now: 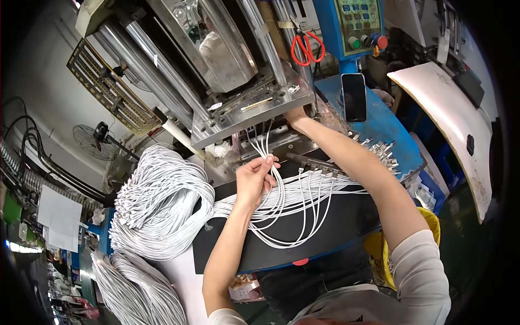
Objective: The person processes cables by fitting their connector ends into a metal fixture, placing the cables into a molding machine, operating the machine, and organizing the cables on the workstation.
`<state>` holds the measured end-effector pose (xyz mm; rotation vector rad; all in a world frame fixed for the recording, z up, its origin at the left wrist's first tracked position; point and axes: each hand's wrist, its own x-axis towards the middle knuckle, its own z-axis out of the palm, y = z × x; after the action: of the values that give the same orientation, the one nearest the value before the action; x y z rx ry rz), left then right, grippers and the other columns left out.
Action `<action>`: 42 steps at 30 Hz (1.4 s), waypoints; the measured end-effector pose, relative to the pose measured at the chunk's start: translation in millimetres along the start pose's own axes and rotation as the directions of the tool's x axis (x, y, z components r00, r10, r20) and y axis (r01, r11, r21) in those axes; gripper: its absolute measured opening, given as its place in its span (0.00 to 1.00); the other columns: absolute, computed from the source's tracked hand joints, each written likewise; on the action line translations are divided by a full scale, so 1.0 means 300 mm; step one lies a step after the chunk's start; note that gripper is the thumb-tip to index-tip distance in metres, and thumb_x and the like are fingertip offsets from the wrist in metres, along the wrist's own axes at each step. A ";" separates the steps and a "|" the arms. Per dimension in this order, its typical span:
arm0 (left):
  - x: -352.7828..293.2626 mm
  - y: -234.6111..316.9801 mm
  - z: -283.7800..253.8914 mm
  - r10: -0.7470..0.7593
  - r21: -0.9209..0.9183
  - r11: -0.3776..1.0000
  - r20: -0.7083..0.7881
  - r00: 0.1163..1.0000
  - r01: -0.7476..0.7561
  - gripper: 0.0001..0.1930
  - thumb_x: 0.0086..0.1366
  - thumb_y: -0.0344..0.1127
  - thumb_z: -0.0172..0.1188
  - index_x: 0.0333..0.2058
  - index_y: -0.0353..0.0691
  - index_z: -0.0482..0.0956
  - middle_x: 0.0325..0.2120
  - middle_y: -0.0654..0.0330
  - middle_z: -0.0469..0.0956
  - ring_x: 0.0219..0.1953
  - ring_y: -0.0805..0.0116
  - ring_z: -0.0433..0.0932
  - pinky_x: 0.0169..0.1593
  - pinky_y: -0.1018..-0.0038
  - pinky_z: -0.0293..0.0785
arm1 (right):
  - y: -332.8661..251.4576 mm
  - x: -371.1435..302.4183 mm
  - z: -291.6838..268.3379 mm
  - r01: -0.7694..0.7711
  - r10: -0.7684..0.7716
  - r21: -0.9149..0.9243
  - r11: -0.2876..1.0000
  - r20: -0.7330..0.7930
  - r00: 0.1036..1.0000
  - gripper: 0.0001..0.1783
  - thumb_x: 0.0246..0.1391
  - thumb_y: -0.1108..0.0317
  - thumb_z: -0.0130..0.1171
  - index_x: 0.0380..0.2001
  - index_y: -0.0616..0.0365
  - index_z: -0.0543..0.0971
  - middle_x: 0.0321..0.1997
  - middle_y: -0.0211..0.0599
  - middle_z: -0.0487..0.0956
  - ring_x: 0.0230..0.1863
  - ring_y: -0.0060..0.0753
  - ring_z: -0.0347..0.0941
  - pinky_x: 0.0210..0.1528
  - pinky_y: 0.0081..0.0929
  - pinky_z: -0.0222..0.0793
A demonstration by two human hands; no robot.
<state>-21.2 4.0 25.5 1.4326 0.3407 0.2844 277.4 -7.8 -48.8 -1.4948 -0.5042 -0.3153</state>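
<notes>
My left hand point(253, 180) is closed around a small bunch of white cables point(262, 143), thumb on top. Those cables run up under the thick steel plate point(227, 125) of a press, and their lower lengths loop down over the black work surface point(330, 223). My right hand point(295, 115) reaches in beneath the plate's right corner; its fingers are hidden there, so what they touch does not show. Just right of my left hand, a metal bar point(311, 162) lies with several cable ends along it. Metal connectors point(383, 156) cluster beyond my right forearm.
A big coil of white cable point(162, 203) sits at left, another bundle point(138, 292) below it. Red-handled scissors point(307, 49) hang on the press by a blue control box point(355, 27). A phone point(353, 97) stands over the blue table point(387, 122). At lower right is a yellow bin point(376, 252).
</notes>
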 end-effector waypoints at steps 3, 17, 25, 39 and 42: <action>-0.056 0.044 -0.034 0.042 0.019 0.999 -0.045 0.998 -0.041 0.16 0.73 0.40 0.63 0.42 0.29 0.84 0.32 0.58 0.85 0.14 0.81 0.73 0.14 0.84 0.62 | -0.046 -0.033 0.002 -0.252 0.248 0.254 0.934 0.045 0.968 0.21 0.63 0.60 0.60 0.56 0.55 0.79 0.50 0.43 0.81 0.50 0.47 0.77 0.53 0.41 0.73; -0.455 0.204 -0.721 0.396 0.364 0.918 -0.811 0.429 -0.159 0.16 0.70 0.40 0.66 0.33 0.29 0.84 0.23 0.57 0.82 0.13 0.74 0.76 0.15 0.81 0.60 | -0.426 -0.363 -0.214 0.501 -0.065 -0.304 0.810 0.803 0.592 0.15 0.58 0.61 0.67 0.42 0.59 0.80 0.40 0.47 0.77 0.48 0.59 0.76 0.49 0.49 0.73; -0.420 0.184 -0.495 0.400 0.368 0.909 -0.639 0.657 -0.196 0.23 0.72 0.46 0.64 0.22 0.34 0.81 0.14 0.59 0.78 0.14 0.74 0.75 0.18 0.78 0.65 | -0.561 -0.439 -0.645 0.570 -0.063 -0.401 0.717 0.778 0.626 0.17 0.60 0.59 0.66 0.40 0.63 0.77 0.44 0.47 0.74 0.49 0.55 0.72 0.51 0.46 0.69; -0.332 -0.025 0.171 0.575 0.722 0.172 0.478 0.664 -0.670 0.16 0.63 0.44 0.70 0.28 0.34 0.85 0.24 0.54 0.77 0.35 0.54 0.79 0.42 0.62 0.75 | -0.486 -0.270 -0.610 0.015 0.390 -0.483 0.875 0.724 0.570 0.17 0.62 0.61 0.66 0.33 0.68 0.78 0.34 0.49 0.80 0.39 0.41 0.77 0.42 0.40 0.69; -0.195 0.051 0.106 0.438 0.802 0.234 0.417 0.796 -0.549 0.15 0.62 0.42 0.71 0.24 0.35 0.84 0.24 0.53 0.77 0.33 0.53 0.78 0.39 0.61 0.74 | -0.398 -0.159 -0.401 0.081 0.189 -0.336 0.938 0.694 0.695 0.21 0.59 0.58 0.70 0.43 0.67 0.79 0.36 0.48 0.82 0.42 0.41 0.77 0.48 0.39 0.71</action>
<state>-62.1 -46.1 47.3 2.6797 -0.1486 0.6042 191.9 -139.7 30.3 -1.9656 -1.0734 0.2858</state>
